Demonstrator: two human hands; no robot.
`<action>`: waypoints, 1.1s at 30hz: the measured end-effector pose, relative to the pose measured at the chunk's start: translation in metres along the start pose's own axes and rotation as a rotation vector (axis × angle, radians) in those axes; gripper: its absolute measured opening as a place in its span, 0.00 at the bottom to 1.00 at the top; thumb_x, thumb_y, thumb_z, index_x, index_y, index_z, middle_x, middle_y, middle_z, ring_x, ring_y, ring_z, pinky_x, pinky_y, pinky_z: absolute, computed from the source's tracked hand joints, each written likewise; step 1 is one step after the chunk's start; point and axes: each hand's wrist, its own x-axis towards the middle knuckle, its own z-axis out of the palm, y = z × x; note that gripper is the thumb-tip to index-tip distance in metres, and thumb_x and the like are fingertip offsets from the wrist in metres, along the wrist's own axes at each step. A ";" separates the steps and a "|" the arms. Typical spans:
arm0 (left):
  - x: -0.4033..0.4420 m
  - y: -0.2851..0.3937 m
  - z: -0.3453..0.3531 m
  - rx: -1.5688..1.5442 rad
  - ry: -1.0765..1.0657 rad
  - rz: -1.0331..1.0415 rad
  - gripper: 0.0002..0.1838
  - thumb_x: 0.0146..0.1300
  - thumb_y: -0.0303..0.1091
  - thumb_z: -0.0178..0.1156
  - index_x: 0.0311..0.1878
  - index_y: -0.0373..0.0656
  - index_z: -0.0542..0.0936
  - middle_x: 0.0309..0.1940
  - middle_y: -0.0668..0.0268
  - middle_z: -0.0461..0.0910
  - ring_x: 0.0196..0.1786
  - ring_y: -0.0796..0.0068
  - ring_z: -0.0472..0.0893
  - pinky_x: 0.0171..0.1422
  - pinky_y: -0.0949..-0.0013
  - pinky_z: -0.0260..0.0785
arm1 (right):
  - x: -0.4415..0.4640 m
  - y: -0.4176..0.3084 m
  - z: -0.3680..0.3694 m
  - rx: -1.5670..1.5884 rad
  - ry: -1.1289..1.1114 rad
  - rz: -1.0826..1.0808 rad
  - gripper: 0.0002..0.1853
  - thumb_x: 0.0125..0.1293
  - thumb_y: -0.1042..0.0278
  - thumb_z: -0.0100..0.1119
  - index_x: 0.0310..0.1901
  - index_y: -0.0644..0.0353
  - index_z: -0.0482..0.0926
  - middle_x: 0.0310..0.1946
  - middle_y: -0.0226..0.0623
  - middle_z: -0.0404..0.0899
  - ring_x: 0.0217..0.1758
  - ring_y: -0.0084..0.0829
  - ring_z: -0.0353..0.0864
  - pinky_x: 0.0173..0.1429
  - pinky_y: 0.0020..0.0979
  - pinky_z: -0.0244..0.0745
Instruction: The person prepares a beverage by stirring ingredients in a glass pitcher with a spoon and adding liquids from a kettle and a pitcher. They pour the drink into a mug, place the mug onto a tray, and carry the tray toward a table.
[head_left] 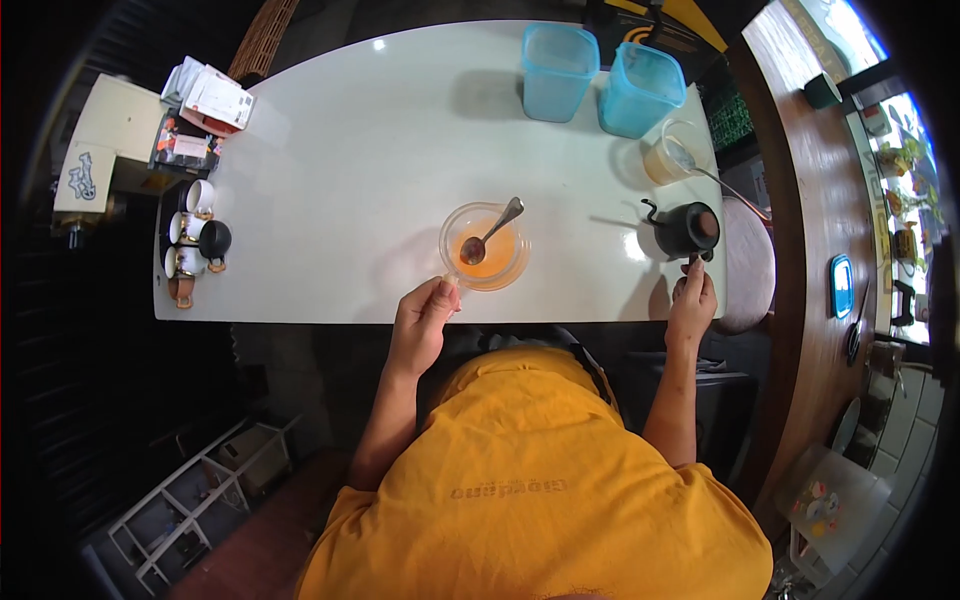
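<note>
My left hand (425,318) pinches the near-left edge of a clear measuring cup or bowl (524,268) on the table. Orange liquid (497,265) covers its bottom, and a metal spoon (496,231) leans inside with its handle over the far rim. At the right, my right hand (690,305) closes around the handle of a black gooseneck kettle (682,240), whose thin spout points left. The kettle has a brown lid knob, and the hand hides most of its handle. I cannot tell whether it touches the table.
Two blue plastic containers (558,80) stand at the back right. Before them is a clear cup (662,165) of pale contents with a long-handled spoon. Several small cups (188,228) and stacked packets (215,98) sit at the left. The white table's (330,170) front edge lies near my body.
</note>
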 end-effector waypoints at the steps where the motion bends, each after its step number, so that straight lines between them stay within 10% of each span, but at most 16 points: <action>1: -0.001 -0.003 -0.006 -0.004 0.011 0.001 0.23 0.76 0.47 0.45 0.24 0.43 0.64 0.22 0.72 0.61 0.31 0.77 0.63 0.41 0.71 0.61 | -0.005 -0.002 0.002 0.020 -0.019 0.003 0.22 0.74 0.55 0.49 0.44 0.72 0.77 0.23 0.23 0.65 0.22 0.11 0.56 0.25 0.19 0.50; 33: -0.049 0.016 -0.138 0.022 0.400 0.002 0.19 0.73 0.43 0.52 0.30 0.38 0.75 0.20 0.81 0.62 0.25 0.90 0.57 0.27 0.79 0.51 | -0.134 -0.168 0.224 -0.224 -0.605 -0.502 0.17 0.71 0.60 0.54 0.43 0.70 0.80 0.19 0.26 0.70 0.23 0.16 0.65 0.28 0.20 0.59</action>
